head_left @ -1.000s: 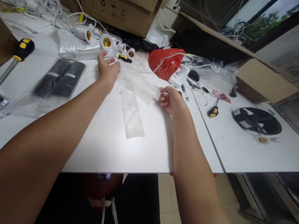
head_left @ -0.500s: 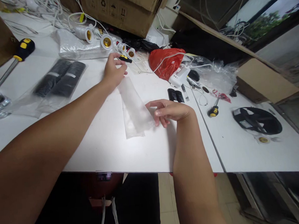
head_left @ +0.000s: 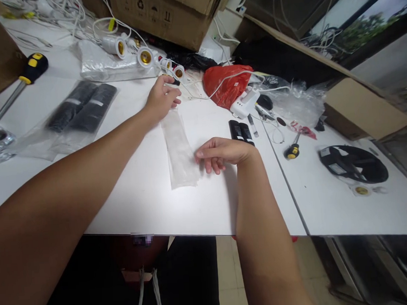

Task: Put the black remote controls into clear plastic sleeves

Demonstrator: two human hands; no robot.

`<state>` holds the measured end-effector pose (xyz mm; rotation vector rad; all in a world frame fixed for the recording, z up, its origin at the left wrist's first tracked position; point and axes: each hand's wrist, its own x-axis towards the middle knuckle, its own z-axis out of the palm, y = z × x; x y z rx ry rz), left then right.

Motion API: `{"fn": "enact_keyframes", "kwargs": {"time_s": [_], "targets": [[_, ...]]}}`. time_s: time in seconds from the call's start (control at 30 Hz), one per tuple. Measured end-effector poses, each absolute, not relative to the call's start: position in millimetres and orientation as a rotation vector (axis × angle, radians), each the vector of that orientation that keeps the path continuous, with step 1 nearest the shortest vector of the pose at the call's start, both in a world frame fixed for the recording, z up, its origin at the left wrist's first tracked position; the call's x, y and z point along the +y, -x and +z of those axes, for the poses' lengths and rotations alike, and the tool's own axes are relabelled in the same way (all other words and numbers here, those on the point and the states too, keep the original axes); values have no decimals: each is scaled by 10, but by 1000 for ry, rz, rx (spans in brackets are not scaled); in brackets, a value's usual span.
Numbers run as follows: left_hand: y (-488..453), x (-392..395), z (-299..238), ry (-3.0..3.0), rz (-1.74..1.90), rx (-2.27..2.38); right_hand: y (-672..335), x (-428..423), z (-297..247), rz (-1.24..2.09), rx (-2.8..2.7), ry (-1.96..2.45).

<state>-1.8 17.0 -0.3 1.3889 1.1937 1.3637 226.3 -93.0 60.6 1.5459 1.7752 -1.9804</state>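
Head view: clear plastic bag (head_left: 180, 149) lies flat on white counter (head_left: 140, 197). Right hand (head_left: 224, 152) grip loose, half-open, fingertips touching bag's right edge, clasping nothing. Left hand (head_left: 162, 97) at bag's far end, near lamp sockets (head_left: 145, 57); grip curled, can't tell if it holds anything.

left hand (head_left: 162, 99) outstretched, right hand (head_left: 224, 152) palm down.

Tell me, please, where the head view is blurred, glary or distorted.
In the head view, the black packets at left look smeared; the clear bag by the right hand barely shows against the white table; the window is bright but not washed out; the wide lens makes the near forearms loom large; shadows are soft.
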Motion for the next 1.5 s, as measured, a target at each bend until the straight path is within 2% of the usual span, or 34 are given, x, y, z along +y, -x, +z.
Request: {"fn": "enact_keyframes", "kwargs": {"time_s": [0.23,0.4,0.6,0.8,0.9,1.0,1.17,1.33,1.5], "targets": [[63,214,-6,-1484,1339,1366,-2250,-941,611,-1984,1823,-1450],[20,167,42,-1391,1337,1221,-2241,-936,606,-1945,1852,-1414],[49,164,80,-1214,1424,1228,-2223,-920,556,-2018,1875,-1592],[35,174,80,-1215,1406,1202,-1939,-831,327,-2348,2231,-1994],[-5,173,74,-1231,1389,1178,-1792,-774,236,-2318,2310,-2234],[-15,170,48,-1247,1438,1194,-1742,-767,251,-2303,2332,-2273],[-6,136,-52,-1649,1499,1252,-1691,-898,450,-2579,2269,-2015],[6,92,-107,-2070,1191,1320,-1586,-994,440,-2768,1940,-1458],[13,32,-86,-2307,929,1485,-1595,-956,323,-2807,1819,-1352]]}}
